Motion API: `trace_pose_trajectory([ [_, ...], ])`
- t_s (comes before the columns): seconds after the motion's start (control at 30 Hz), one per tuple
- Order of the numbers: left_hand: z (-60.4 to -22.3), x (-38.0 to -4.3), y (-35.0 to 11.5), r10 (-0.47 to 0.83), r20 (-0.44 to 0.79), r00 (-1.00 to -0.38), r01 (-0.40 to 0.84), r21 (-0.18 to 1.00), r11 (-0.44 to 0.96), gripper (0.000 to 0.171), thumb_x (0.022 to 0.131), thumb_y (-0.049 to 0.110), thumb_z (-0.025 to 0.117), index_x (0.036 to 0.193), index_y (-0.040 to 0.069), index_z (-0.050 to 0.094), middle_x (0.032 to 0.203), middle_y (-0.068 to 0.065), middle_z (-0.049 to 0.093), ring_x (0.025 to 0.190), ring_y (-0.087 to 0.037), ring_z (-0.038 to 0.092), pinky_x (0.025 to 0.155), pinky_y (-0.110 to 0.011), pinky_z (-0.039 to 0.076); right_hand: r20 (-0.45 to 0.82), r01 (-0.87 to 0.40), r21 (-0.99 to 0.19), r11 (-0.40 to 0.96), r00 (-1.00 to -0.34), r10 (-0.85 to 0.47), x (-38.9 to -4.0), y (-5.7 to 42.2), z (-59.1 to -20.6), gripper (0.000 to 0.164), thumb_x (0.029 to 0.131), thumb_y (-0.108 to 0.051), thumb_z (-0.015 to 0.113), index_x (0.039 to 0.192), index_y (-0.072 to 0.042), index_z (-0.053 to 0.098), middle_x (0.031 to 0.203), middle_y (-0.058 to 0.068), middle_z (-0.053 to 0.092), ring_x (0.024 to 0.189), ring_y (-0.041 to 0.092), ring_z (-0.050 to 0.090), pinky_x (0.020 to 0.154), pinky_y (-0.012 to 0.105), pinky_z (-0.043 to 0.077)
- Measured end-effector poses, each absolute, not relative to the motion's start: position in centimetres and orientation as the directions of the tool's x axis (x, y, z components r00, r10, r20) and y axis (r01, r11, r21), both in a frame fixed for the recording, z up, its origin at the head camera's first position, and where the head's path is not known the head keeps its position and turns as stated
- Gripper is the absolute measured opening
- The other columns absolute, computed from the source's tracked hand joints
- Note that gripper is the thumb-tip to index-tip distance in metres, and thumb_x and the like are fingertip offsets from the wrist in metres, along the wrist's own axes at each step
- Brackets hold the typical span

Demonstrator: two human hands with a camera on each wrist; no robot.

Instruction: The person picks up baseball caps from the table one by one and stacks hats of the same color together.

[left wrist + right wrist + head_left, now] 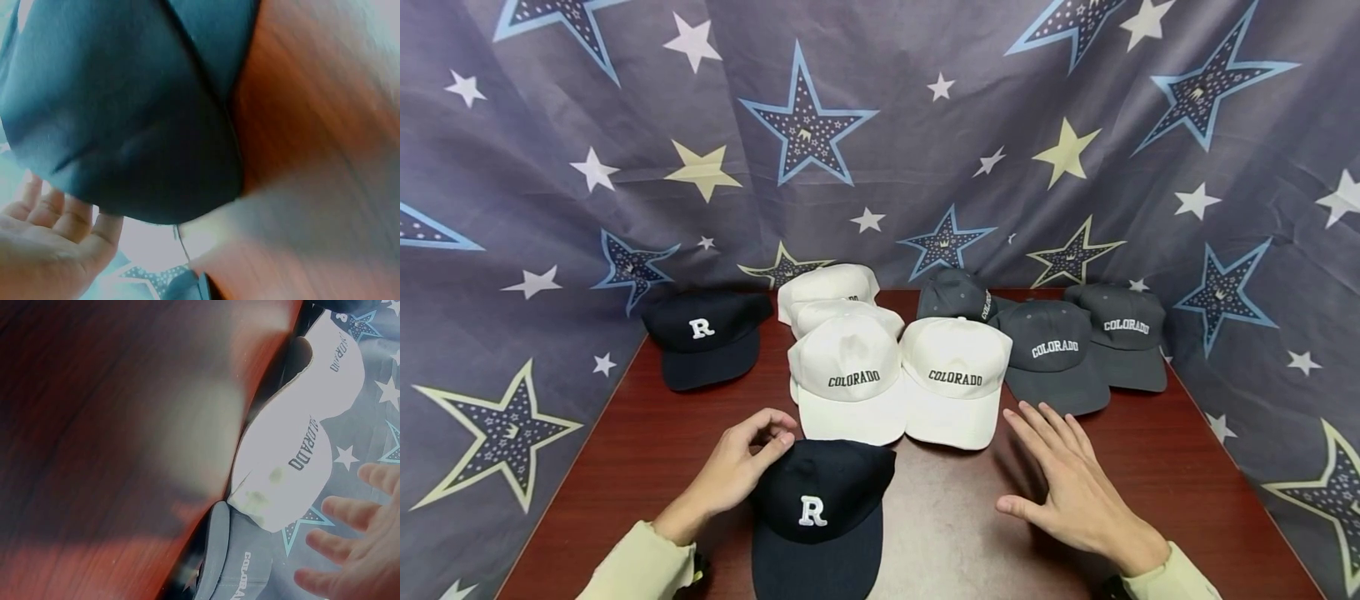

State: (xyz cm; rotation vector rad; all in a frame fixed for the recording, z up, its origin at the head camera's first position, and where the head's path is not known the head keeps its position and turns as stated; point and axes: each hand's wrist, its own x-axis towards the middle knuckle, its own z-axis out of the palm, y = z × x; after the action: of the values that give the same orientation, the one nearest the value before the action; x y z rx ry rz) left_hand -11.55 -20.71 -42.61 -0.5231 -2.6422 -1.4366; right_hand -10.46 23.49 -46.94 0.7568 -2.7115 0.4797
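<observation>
A navy cap (816,493) with a white R on its crown is at the front, its brim toward me. My left hand (741,462) pinches it at the crown's far left edge, thumb and bent fingers close together there. In the left wrist view, the dark cap (125,119) fills the upper left and hides the fingertips of the left hand (59,244). My right hand (1067,483) hovers with spread fingers to the right of the navy cap, holding nothing. White COLORADO caps (955,375) stand just beyond, in front of the right hand (353,534) in its wrist view.
Another navy R cap (703,337) sits at the back left of the red-brown table (617,475). More white caps (827,287) are stacked behind the front ones. Several dark grey COLORADO caps (1052,354) are grouped at the back right. A star-patterned cloth (880,150) hangs behind.
</observation>
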Motion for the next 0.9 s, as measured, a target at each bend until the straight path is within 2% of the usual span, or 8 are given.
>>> trace_pose_trajectory([
  [0.23,-44.0,-13.0,-22.3,0.220,0.282,-0.934,0.357,0.754,0.551,0.012,0.092,0.012,0.062,0.103,0.014,0.060,0.087,0.000,0.060,0.082,-0.016,0.058,0.071,-0.030,0.052,0.354,-0.536,-0.230,0.812,-0.823,-0.443,-10.4,23.7,-47.0,0.101,0.070,-0.073,0.065,0.150,-0.025,0.028,0.153,0.000,0.024,0.140,0.028,0.015,0.111,0.054,0.009],
  [0.33,-45.4,-14.1,-23.3,0.203,0.311,-0.928,0.371,0.734,0.569,0.012,0.092,0.017,0.063,0.104,0.017,0.060,0.088,0.004,0.060,0.083,-0.013,0.057,0.072,-0.029,0.052,0.354,-0.535,-0.229,0.813,-0.824,-0.442,-10.4,23.7,-47.1,0.100,0.071,-0.075,0.063,0.150,-0.026,0.027,0.153,-0.001,0.024,0.140,0.028,0.015,0.110,0.055,0.011],
  [0.53,-45.6,-15.5,-24.7,0.157,0.356,-0.921,0.368,0.670,0.645,0.014,0.093,0.026,0.062,0.105,0.019,0.061,0.090,0.008,0.059,0.085,-0.010,0.055,0.073,-0.030,0.050,0.349,-0.528,-0.241,0.814,-0.830,-0.435,-10.3,23.8,-47.1,0.100,0.071,-0.073,0.064,0.150,-0.027,0.027,0.153,0.001,0.026,0.140,0.028,0.015,0.110,0.055,0.010],
  [0.73,-45.4,-16.9,-26.2,0.107,0.403,-0.909,0.348,0.591,0.728,0.020,0.094,0.029,0.060,0.107,0.013,0.061,0.094,0.004,0.059,0.088,-0.011,0.053,0.077,-0.039,0.046,0.347,-0.524,-0.247,0.815,-0.833,-0.431,-10.3,23.9,-47.1,0.100,0.070,-0.072,0.066,0.150,-0.027,0.026,0.153,0.001,0.025,0.140,0.028,0.014,0.111,0.053,0.008],
  [0.9,-44.9,-18.2,-27.6,0.072,0.413,-0.908,0.305,0.532,0.790,0.031,0.095,0.033,0.057,0.114,0.010,0.058,0.108,-0.006,0.058,0.101,-0.021,0.050,0.085,-0.044,0.041,0.343,-0.518,-0.244,0.820,-0.837,-0.427,-10.3,24.0,-47.0,0.100,0.071,-0.075,0.063,0.151,-0.029,0.024,0.154,-0.001,0.023,0.140,0.027,0.014,0.111,0.052,0.008],
])
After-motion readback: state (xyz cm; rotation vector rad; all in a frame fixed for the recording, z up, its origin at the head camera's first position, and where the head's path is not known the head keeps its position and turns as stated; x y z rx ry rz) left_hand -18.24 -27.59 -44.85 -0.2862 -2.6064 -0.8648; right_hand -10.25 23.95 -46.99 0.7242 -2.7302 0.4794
